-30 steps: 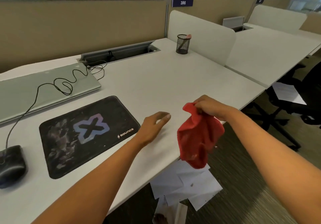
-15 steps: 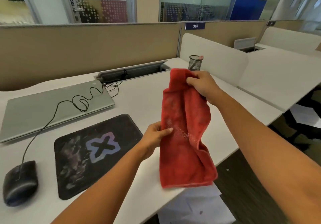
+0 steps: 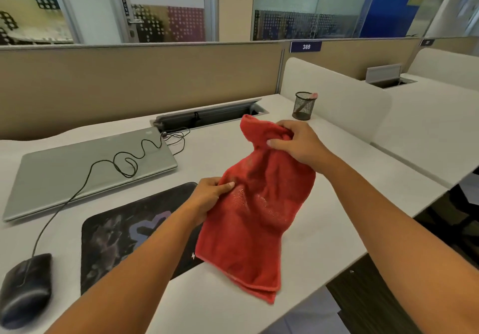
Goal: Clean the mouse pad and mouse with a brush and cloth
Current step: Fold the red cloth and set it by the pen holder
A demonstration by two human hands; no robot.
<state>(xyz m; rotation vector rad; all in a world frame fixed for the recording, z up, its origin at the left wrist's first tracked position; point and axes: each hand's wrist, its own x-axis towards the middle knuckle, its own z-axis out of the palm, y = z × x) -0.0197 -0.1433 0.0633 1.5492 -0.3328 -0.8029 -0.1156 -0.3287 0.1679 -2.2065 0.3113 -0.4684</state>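
While my right hand (image 3: 298, 143) is bunching the top of the red terry cloth (image 3: 255, 209), my left hand (image 3: 207, 200) is pinching its side edge, dangling it over the dark printed mouse pad (image 3: 124, 232); the black corded mouse (image 3: 26, 288) and closed grey laptop (image 3: 85, 168) are lying leftward.

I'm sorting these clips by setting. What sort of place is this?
Most likely an open-plan office. Tan partitions divide white desks into numbered spots, marked by a sign reading 386. A closed laptop and a mesh pen cup sit on the desk.
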